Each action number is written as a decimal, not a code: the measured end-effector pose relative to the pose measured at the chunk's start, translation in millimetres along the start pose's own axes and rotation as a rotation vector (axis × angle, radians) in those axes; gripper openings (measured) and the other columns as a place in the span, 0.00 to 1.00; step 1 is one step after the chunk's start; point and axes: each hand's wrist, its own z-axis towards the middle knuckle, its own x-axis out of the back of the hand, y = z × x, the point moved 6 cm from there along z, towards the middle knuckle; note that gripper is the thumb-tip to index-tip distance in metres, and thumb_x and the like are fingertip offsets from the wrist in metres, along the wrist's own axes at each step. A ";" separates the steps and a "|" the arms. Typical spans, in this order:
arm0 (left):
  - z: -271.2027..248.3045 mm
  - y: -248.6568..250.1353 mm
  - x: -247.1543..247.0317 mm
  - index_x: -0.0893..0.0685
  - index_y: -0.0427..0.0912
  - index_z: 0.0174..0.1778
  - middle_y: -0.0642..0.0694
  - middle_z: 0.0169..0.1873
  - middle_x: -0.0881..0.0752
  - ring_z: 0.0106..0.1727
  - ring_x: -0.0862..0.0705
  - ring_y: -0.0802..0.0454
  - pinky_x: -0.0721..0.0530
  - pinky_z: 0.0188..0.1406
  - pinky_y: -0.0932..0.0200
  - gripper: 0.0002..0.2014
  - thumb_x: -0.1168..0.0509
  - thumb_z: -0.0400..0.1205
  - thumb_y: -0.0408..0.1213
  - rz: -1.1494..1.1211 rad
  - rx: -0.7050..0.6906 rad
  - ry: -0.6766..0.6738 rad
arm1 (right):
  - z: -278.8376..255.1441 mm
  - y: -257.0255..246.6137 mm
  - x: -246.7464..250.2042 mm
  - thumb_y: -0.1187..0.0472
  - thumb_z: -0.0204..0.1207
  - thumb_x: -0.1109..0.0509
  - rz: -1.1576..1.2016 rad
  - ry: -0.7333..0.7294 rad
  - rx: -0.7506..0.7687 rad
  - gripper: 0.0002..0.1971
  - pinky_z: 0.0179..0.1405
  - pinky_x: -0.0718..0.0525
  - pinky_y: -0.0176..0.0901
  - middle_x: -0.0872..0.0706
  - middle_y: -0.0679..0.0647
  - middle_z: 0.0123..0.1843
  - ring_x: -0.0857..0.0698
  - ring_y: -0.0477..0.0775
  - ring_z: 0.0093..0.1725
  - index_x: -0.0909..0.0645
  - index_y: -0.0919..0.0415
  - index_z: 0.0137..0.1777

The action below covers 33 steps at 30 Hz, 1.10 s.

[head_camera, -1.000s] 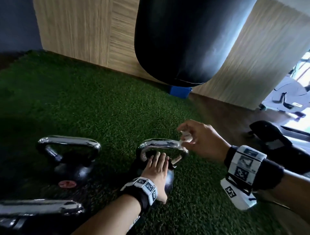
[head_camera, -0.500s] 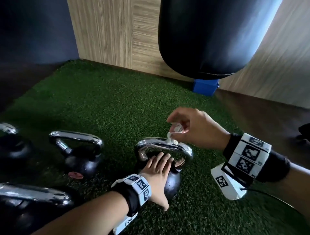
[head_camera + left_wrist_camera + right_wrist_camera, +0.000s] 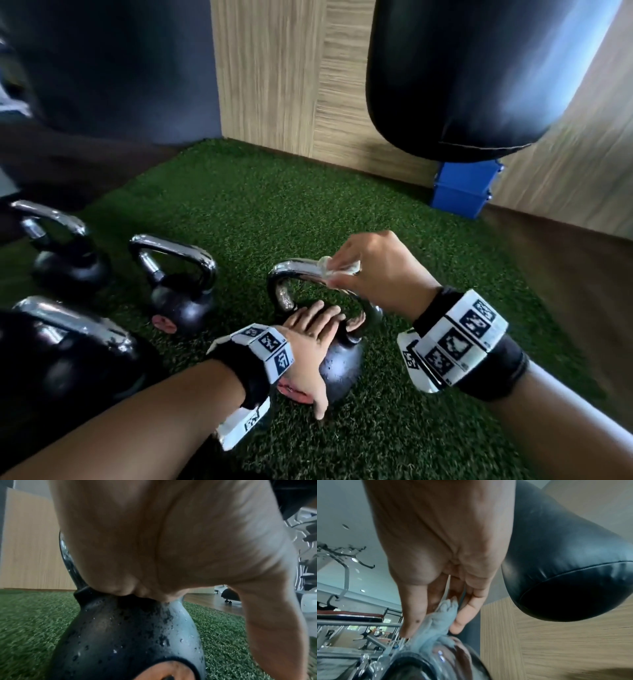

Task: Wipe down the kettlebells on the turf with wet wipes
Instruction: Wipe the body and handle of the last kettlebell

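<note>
A black kettlebell [image 3: 342,363] with a chrome handle [image 3: 298,269] stands on the green turf [image 3: 239,212]. My left hand [image 3: 313,329] lies flat on its ball with straight fingers, steadying it; the left wrist view shows the palm [image 3: 154,540] pressed on the damp black ball [image 3: 123,635]. My right hand [image 3: 373,270] pinches a crumpled wet wipe [image 3: 337,269] around the top of the handle. In the right wrist view the wipe [image 3: 436,623] sits between thumb and fingers on the chrome bar.
Three more kettlebells stand left: one [image 3: 181,298] close by, one [image 3: 65,253] farther back, a large one [image 3: 58,359] nearest. A black punching bag [image 3: 479,75] hangs above right, a blue box [image 3: 462,188] beneath it by the wooden wall [image 3: 281,78]. Wood floor [image 3: 565,274] borders the turf.
My right hand with the wipe has slid along the handle's top from the right corner toward the middle. The left hand has stayed on the ball. My head view has turned left.
</note>
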 end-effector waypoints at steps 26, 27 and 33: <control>-1.7 10.0 -4.1 0.82 0.36 0.79 0.44 0.74 0.92 0.74 0.93 0.40 0.81 0.79 0.39 0.76 0.29 0.68 0.75 0.071 0.099 -0.237 | -38.4 38.0 -5.0 0.53 0.71 0.19 0.099 0.267 -0.032 0.11 0.30 0.27 0.24 0.17 0.48 0.40 0.24 0.35 0.33 0.07 0.59 0.49; -2.3 10.1 -4.0 0.83 0.36 0.78 0.45 0.72 0.93 0.73 0.94 0.40 0.83 0.77 0.40 0.76 0.29 0.68 0.75 0.065 0.097 -0.233 | -41.5 39.3 -4.7 0.53 0.70 0.18 0.102 0.287 -0.033 0.11 0.28 0.26 0.24 0.18 0.47 0.39 0.26 0.33 0.32 0.07 0.59 0.48; -4.0 10.8 -2.9 0.86 0.37 0.71 0.50 0.59 0.99 0.66 0.97 0.44 0.86 0.69 0.44 0.77 0.27 0.66 0.75 0.016 0.072 -0.172 | -79.4 76.6 -10.1 0.54 0.65 0.15 0.260 0.398 -0.194 0.10 0.31 0.25 0.17 0.11 0.44 0.36 0.15 0.35 0.37 0.07 0.54 0.45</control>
